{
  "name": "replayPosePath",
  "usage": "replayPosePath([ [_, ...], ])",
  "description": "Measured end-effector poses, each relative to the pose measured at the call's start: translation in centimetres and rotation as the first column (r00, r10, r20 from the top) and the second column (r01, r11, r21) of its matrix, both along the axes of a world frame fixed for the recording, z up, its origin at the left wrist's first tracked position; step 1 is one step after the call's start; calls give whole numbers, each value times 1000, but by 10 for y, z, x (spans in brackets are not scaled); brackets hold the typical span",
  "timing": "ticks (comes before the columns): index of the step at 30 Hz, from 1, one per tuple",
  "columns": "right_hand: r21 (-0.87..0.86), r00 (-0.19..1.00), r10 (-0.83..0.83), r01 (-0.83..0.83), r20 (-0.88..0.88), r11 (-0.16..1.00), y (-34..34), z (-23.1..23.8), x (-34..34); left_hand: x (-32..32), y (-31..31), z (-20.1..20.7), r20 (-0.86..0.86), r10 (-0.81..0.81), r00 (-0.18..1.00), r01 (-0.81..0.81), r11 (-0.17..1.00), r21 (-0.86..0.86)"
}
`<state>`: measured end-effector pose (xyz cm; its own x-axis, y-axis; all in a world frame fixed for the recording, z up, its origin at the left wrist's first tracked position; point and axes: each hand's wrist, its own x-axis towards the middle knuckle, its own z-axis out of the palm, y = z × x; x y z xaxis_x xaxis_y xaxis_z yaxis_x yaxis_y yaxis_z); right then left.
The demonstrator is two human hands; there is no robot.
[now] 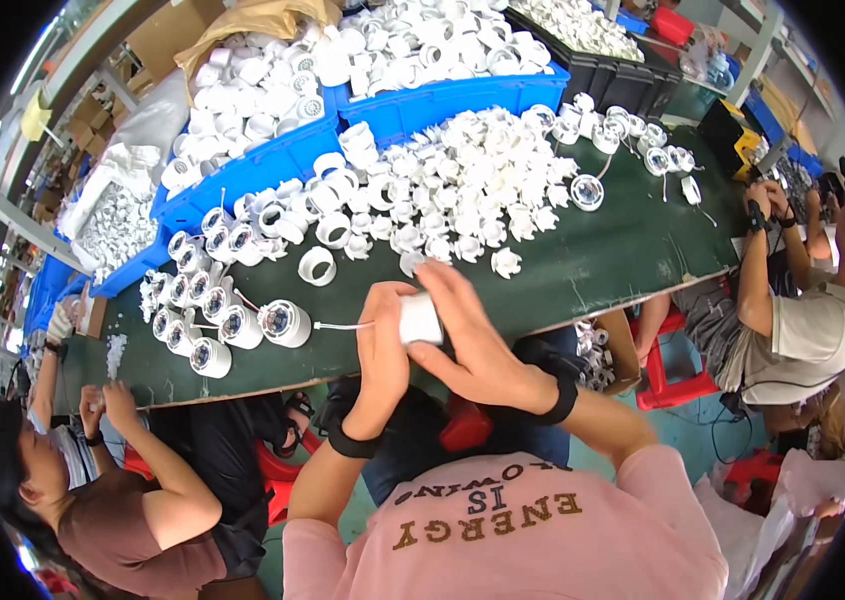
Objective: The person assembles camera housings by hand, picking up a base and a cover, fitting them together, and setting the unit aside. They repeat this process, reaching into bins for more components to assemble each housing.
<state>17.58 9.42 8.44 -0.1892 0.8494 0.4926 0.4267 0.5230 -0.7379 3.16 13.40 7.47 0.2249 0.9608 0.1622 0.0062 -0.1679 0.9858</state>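
Observation:
A white cylindrical plastic housing (421, 318) is held between my two hands above the table's near edge. My left hand (384, 335) closes on its left side, fingers bent and partly hidden. From the right, my right hand (471, 340) grips it, with the thumb below and the fingers reaching over the top. A thin wire with a small white connector (328, 325) sticks out to the left past my left hand. Left of that stand several white housings with dark, clear-fronted ends, the nearest housing (286, 323) lying close to the connector. A loose white ring (318, 267) lies beyond my hands.
A heap of white toothed plastic pieces (473, 180) covers the middle of the green table (603, 265). Behind it are blue bins (453, 105) of white rings and a black crate (633, 85). More wired housings (588, 192) stand right. Co-workers sit at both sides.

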Motion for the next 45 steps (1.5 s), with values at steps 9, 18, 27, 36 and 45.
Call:
replayPosePath([
  [9, -103, 883, -289, 270, -369, 957, 12, -58, 49, 32, 27, 14, -323, -537, 779, 584, 809, 64],
  [18, 155, 855, -519, 514, -9, 844, 14, -53, 68, -36, 344, 56, -543, 747, 383, 84, 557, 826],
  [27, 144, 781, -620, 623, -69, 769, 12, -68, 69, -44, 424, 42, -730, 680, -71, 50, 733, 678],
  [36, 71, 819, -550, 565, -163, 822, 13, -67, 80, 1, 243, 73, -251, -86, 964, 88, 996, -4],
  [45, -147, 785, 70, -202, -615, 968, -8, -14, 43, -6, 10, 40, 342, -348, 873, 437, 869, -233],
])
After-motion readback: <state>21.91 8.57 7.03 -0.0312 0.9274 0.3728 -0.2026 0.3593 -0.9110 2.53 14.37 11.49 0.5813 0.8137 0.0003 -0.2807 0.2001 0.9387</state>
